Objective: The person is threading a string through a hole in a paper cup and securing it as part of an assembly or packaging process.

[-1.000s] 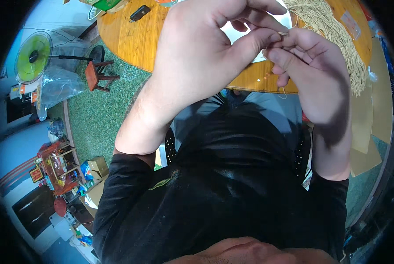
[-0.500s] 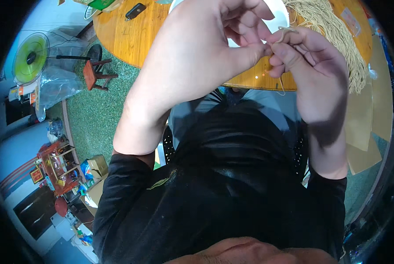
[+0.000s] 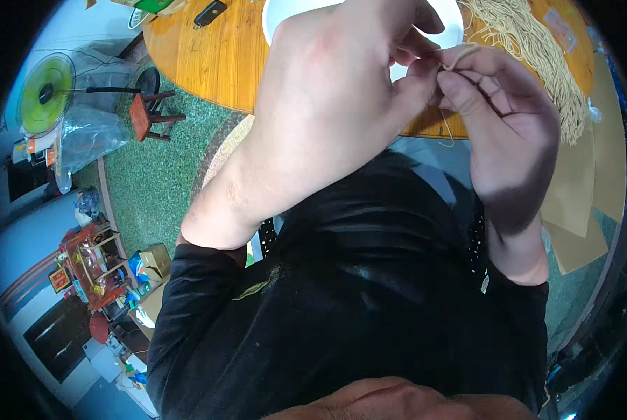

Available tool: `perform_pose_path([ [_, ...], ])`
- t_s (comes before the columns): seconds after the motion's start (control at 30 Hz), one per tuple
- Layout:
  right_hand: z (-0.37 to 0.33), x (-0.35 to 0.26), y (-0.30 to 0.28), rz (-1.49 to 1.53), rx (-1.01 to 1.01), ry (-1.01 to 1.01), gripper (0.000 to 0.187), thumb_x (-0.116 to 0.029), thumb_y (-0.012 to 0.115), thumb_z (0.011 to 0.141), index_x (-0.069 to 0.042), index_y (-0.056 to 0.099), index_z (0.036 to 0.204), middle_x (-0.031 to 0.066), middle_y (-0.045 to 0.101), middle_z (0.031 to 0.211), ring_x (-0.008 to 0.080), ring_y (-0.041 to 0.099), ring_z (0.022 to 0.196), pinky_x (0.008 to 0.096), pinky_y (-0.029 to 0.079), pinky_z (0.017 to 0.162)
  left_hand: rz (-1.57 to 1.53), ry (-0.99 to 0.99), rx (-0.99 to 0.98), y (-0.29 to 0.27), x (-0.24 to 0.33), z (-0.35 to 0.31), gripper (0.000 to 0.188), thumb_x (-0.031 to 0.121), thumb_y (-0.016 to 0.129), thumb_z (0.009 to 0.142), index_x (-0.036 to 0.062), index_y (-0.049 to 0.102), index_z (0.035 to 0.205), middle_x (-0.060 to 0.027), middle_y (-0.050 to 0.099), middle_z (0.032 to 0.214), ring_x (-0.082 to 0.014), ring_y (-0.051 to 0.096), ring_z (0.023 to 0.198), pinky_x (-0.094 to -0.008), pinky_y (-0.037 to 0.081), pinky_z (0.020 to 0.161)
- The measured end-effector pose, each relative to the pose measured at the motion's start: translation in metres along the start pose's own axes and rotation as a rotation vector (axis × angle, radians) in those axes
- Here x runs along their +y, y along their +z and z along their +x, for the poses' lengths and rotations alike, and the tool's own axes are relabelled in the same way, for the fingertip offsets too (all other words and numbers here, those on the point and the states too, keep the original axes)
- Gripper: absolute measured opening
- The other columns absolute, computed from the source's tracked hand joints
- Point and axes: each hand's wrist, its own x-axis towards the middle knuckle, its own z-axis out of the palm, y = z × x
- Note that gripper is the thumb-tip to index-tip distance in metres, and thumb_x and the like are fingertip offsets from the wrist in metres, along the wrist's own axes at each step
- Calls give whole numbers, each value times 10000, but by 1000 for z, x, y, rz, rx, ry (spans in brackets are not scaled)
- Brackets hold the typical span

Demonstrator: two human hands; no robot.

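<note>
Up close, the right hand (image 3: 513, 115) is pinched on a thin beige cord (image 3: 463, 57), which bends over its forefinger, while a fine loose end hangs below by the near edge of the wooden bench (image 3: 201, 59). Against it, the left hand (image 3: 348, 91) brings its thumb to the same spot, though whether it grips the cord cannot be told. Beyond them sit a white basin (image 3: 277, 19) and, to the right, a bundle of beige cords (image 3: 537, 59).
</note>
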Motion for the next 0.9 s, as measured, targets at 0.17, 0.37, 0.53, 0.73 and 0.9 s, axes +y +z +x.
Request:
perform_pose_path([
  [0.17,2,2,-4,1,5,0,110,15,663,1038,55,704,1133,86,749,1040,130,705,902,260,570,847,-8,-3,-2,3,2,-4,318,-42,777,870,19,603,1128,-8,634,854,-62,616,768,-227,513,684],
  [0.37,-2,11,-8,-21,98,118,158,-18,655,1056,45,723,1184,66,749,1019,109,680,861,247,548,819,-18,-6,-5,9,2,-1,312,-41,775,869,21,596,1118,-9,632,855,-59,606,760,-225,505,674],
  [0.53,-1,10,-2,33,162,91,187,-44,656,1064,42,720,1217,64,754,1020,107,680,825,232,546,788,-23,-12,-1,13,2,0,308,-40,773,869,23,591,1109,-10,631,857,-57,598,753,-223,498,666],
  [0.73,-2,4,-2,39,124,148,200,-67,655,1067,32,722,1228,69,756,1039,110,650,725,231,533,695,-30,-14,4,7,0,-3,303,-40,771,869,26,584,1098,-11,629,859,-54,589,745,-221,490,656],
  [0.9,2,0,-3,-31,89,168,207,-83,640,1077,46,725,1215,82,760,1016,101,633,713,225,502,654,-39,-16,8,2,-5,1,299,-39,770,869,28,578,1089,-12,627,861,-52,581,739,-219,484,648],
])
